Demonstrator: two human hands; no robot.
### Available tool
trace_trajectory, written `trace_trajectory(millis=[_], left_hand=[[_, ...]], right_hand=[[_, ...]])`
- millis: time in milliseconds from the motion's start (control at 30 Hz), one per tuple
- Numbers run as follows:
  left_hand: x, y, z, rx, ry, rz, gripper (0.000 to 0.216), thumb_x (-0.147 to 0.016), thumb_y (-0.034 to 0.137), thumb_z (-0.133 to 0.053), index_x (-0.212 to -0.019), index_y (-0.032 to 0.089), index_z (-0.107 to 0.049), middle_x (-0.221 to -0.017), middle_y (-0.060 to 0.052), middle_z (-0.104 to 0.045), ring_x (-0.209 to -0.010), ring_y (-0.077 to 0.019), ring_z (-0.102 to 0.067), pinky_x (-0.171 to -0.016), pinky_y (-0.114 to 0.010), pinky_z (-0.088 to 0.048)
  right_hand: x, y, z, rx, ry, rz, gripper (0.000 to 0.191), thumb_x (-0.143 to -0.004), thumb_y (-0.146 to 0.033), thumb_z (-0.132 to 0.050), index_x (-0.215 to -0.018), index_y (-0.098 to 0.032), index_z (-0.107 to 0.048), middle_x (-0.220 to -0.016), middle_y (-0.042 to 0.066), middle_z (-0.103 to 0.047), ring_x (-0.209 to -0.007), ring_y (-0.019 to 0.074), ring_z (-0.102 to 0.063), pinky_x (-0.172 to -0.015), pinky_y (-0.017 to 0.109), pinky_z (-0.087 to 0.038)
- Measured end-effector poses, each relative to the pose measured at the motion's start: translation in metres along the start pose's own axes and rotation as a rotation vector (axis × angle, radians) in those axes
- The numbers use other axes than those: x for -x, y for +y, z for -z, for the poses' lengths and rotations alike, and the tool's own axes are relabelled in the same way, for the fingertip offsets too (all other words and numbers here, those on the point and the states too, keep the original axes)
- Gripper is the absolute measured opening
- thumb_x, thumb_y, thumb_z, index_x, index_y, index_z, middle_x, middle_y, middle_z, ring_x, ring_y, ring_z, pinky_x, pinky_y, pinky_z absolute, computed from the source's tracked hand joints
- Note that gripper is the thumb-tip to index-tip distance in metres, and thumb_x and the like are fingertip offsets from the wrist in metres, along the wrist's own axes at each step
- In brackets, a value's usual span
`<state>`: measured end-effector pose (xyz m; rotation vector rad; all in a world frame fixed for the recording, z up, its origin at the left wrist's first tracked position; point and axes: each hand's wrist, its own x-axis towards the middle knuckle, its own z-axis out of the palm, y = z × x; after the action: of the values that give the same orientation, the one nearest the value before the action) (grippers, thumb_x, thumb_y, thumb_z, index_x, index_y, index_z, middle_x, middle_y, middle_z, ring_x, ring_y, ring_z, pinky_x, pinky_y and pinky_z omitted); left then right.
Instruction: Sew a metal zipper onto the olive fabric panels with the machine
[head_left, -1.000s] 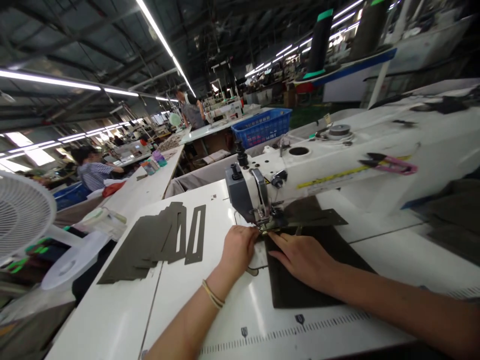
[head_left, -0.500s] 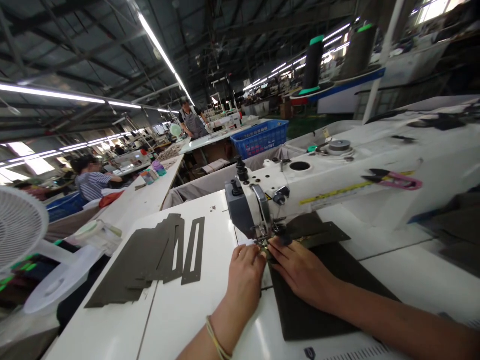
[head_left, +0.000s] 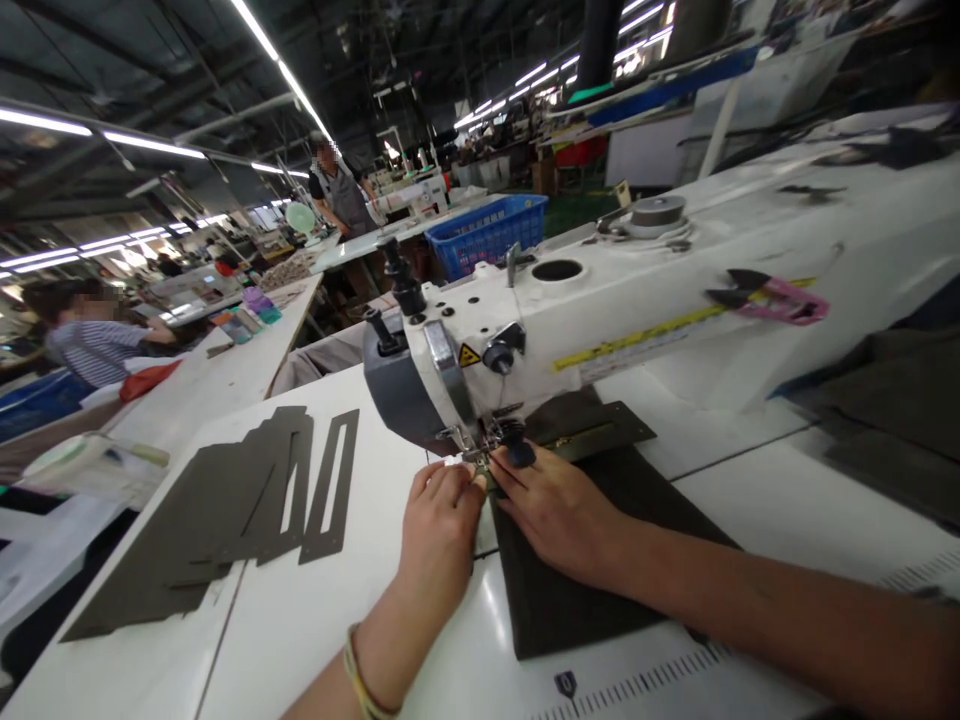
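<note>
A white sewing machine [head_left: 600,310] stands on the white table [head_left: 300,620], its needle head [head_left: 480,445] at the centre. A dark olive fabric panel [head_left: 570,590] lies under the presser foot. My right hand [head_left: 555,510] rests flat on this panel, fingertips right by the needle. My left hand [head_left: 439,525], a band on its wrist, has its fingers curled at the panel's left edge beside the foot. Whether it pinches the edge is hidden.
A stack of cut olive pieces with slot openings [head_left: 247,510] lies left on the table. Pink thread snips [head_left: 772,300] sit on the machine arm. More dark fabric [head_left: 885,410] lies at the right. A blue basket [head_left: 487,235] and other people at benches are behind.
Both hands have slid closer to the needle, following the panel's edge. The camera has moved nearer and lower, and the fan at the left has left the view.
</note>
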<state>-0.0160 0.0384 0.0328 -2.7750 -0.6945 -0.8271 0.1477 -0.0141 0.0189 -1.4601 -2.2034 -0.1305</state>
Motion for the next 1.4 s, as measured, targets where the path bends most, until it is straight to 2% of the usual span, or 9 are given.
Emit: trace_trajectory(millis=[233, 400, 700, 933, 1167, 1300, 1400], left_hand=[[-0.002, 0.001, -0.004, -0.015, 0.022, 0.027, 0.023, -0.094, 0.017, -0.041, -0.085, 0.013, -0.061, -0.085, -0.008, -0.063, -0.079, -0.0209, -0.058, -0.077, -0.039, -0.048], [-0.001, -0.001, -0.008, -0.004, 0.043, 0.050, 0.019, -0.092, 0.015, -0.045, -0.082, 0.013, -0.061, -0.083, -0.007, -0.063, -0.077, -0.0208, -0.058, -0.073, -0.038, -0.048], [0.002, -0.005, -0.015, 0.017, 0.084, 0.095, 0.012, -0.085, 0.009, -0.057, -0.075, 0.015, -0.058, -0.081, -0.005, -0.064, -0.075, -0.0192, -0.059, -0.070, -0.035, -0.048], [0.002, -0.008, -0.017, 0.000, 0.097, 0.088, 0.013, -0.084, 0.005, -0.054, -0.077, 0.015, -0.058, -0.078, -0.005, -0.064, -0.072, -0.0189, -0.059, -0.071, -0.036, -0.048], [0.001, -0.007, -0.018, 0.013, 0.086, 0.103, 0.011, -0.080, 0.006, -0.055, -0.076, 0.015, -0.059, -0.079, -0.007, -0.064, -0.073, -0.0208, -0.060, -0.070, -0.038, -0.049], [-0.001, -0.007, -0.013, 0.036, 0.093, 0.136, 0.013, -0.080, 0.006, -0.056, -0.072, 0.016, -0.061, -0.080, -0.006, -0.067, -0.071, -0.0203, -0.062, -0.069, -0.038, -0.049], [0.005, -0.004, 0.001, 0.079, 0.074, 0.152, 0.014, -0.079, 0.006, -0.060, -0.073, 0.018, -0.062, -0.088, -0.003, -0.070, -0.079, -0.0191, -0.065, -0.079, -0.039, -0.049]], right_hand=[[-0.003, 0.005, -0.003, -0.012, 0.093, 0.040, 0.028, -0.082, -0.009, -0.049, -0.108, -0.008, -0.060, -0.104, 0.016, -0.064, -0.101, 0.0269, -0.058, -0.091, 0.044, -0.047], [-0.005, 0.006, -0.002, -0.043, 0.072, 0.033, 0.030, -0.082, -0.008, -0.047, -0.110, -0.009, -0.058, -0.103, 0.015, -0.064, -0.096, 0.0264, -0.059, -0.086, 0.044, -0.050], [-0.008, 0.009, -0.003, -0.087, 0.063, 0.034, 0.031, -0.086, -0.011, -0.040, -0.112, -0.011, -0.057, -0.104, 0.015, -0.064, -0.093, 0.0250, -0.060, -0.084, 0.043, -0.050], [-0.009, 0.012, -0.009, -0.127, 0.060, 0.035, 0.031, -0.086, -0.011, -0.039, -0.112, -0.012, -0.056, -0.104, 0.014, -0.064, -0.097, 0.0257, -0.059, -0.088, 0.045, -0.048], [-0.010, 0.013, -0.014, -0.135, 0.088, 0.042, 0.027, -0.090, -0.014, -0.038, -0.108, -0.015, -0.057, -0.104, 0.012, -0.064, -0.096, 0.0227, -0.060, -0.090, 0.042, -0.047], [-0.006, 0.032, -0.011, 0.009, 0.141, 0.083, 0.026, -0.089, -0.013, -0.039, -0.107, -0.014, -0.058, -0.106, 0.012, -0.064, -0.100, 0.0238, -0.060, -0.092, 0.046, -0.046], [0.014, 0.049, -0.003, 0.226, 0.238, 0.097, 0.030, -0.083, -0.011, -0.040, -0.107, -0.009, -0.059, -0.108, 0.016, -0.064, -0.099, 0.0275, -0.060, -0.085, 0.048, -0.050]])
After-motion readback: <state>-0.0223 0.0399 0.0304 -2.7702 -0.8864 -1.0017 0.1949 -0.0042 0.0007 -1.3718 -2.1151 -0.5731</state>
